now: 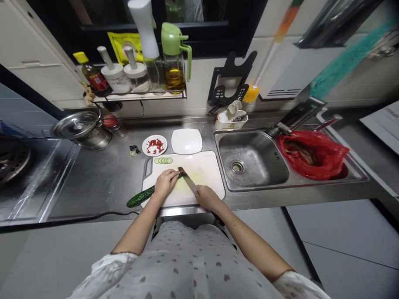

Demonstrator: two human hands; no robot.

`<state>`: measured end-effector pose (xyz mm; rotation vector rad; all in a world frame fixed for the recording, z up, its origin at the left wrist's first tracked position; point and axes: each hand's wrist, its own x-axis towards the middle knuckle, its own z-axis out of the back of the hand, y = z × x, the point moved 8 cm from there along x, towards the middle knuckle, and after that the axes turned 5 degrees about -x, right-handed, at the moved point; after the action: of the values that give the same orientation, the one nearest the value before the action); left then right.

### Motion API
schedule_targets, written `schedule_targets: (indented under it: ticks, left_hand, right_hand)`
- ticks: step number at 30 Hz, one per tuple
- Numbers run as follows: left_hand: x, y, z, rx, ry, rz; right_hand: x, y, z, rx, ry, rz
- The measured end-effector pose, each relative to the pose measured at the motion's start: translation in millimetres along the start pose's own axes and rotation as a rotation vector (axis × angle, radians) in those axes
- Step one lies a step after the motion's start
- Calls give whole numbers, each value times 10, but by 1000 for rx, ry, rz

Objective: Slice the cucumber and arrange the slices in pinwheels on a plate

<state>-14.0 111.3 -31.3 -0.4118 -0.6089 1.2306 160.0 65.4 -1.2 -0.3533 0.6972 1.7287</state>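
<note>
A long green cucumber [141, 197] lies slanted across the white cutting board [206, 166], its left end past the board's edge. My left hand [166, 183] is closed over the cucumber near its right end. In my right hand [207, 197] is a kitchen knife [188, 180], fingers wrapped round its handle. The blade's tip is at the cucumber's right end, close to my left fingertips; whether it cuts in I cannot tell. Several thin cucumber slices [163, 160] lie in an overlapping row at the board's upper left.
Behind the board stand a plate of chopped red pieces [147, 149] and a bare white square plate [186, 141]. Cucumber scraps [134, 150] and a lidded steel pot [84, 129] are to the left. A sink [252, 160] and red plastic bag [318, 163] are right; bottles line the shelf [141, 95].
</note>
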Motion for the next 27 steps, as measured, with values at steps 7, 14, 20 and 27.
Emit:
schedule_targets:
  ticks: [7,14,20,27]
  left_hand:
    - [4,-6,-4,2,8,3]
    - [6,-40,34,4,4,21]
    - [15,-17,15,-2,5,20]
    - [14,-27,17,0,4,6]
  right_hand:
    - [36,56,25,2,-22,14]
    - [-62,32,-12,-15,17,-25]
    - [-89,30,1,-23,22,-36]
    - [24,88,6,-10,-15,-16]
